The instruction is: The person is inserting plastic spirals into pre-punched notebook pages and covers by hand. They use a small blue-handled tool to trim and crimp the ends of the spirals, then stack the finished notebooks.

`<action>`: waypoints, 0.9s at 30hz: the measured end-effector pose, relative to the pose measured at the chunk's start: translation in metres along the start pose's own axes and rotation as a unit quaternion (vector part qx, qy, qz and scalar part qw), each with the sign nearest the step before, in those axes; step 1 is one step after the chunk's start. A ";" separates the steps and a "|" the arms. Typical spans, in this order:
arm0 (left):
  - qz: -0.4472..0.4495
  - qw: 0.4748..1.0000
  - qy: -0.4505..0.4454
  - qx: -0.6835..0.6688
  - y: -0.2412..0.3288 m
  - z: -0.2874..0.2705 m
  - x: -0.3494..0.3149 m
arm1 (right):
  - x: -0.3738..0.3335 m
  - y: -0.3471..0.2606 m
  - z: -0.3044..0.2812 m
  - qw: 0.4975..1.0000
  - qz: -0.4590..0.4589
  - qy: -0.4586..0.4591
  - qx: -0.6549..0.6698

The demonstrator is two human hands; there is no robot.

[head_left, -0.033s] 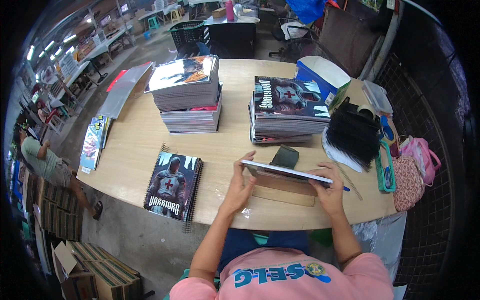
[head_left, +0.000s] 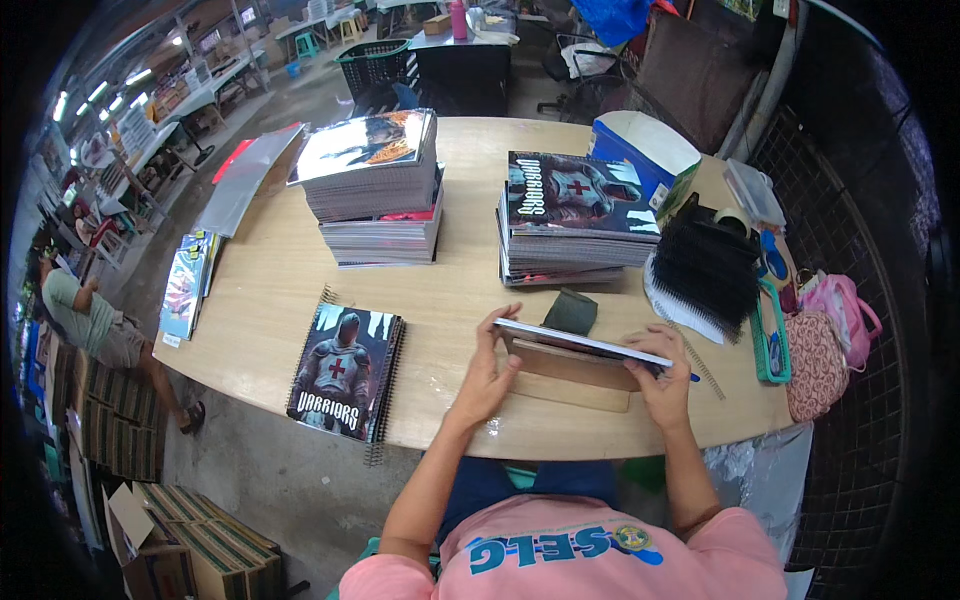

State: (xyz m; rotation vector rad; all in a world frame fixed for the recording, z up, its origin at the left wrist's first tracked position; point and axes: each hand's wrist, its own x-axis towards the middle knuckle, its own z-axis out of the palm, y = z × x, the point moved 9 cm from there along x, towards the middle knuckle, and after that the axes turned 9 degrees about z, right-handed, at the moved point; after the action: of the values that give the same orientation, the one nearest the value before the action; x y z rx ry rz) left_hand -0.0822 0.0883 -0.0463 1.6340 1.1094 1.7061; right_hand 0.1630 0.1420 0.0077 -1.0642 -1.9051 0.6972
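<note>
Between my two hands a thin stack of sheets is held on edge, its white edge upward. My left hand grips the left end, fingers behind and thumb in front. At the right end, my right hand is closed on the same stack. Below it lies a flat light-brown wooden piece on the table. A folded dark green piece sits just behind the stack. By my right fingers shows the tip of something blue, perhaps a pen. Further left lie spiral-bound notebooks with a knight cover.
Two tall stacks stand behind: unbound books at left and knight-covered books at right. Black spiral coils, a green basket and a blue box line the right side. A person stands at far left.
The stack of sheets has shifted slightly right with both hands, and its left end tilts a little differently. Everything else on the table stays put.
</note>
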 end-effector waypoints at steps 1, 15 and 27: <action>-0.022 0.999 -0.020 -0.017 0.000 0.013 0.001 | -0.007 0.015 -0.002 1.000 0.000 0.010 -0.006; 0.268 0.900 0.082 0.335 0.111 0.044 -0.016 | 0.026 0.156 -0.080 0.894 0.119 0.119 -0.416; 0.304 0.890 -0.090 0.327 0.140 0.146 0.021 | 0.065 0.177 -0.088 0.901 0.092 0.094 -0.413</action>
State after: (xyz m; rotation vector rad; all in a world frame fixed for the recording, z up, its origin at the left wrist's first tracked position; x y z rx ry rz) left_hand 0.0806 0.0615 0.0729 2.7414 1.2394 1.5404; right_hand 0.2919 0.2912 -0.0580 -1.7691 -1.9654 -0.1763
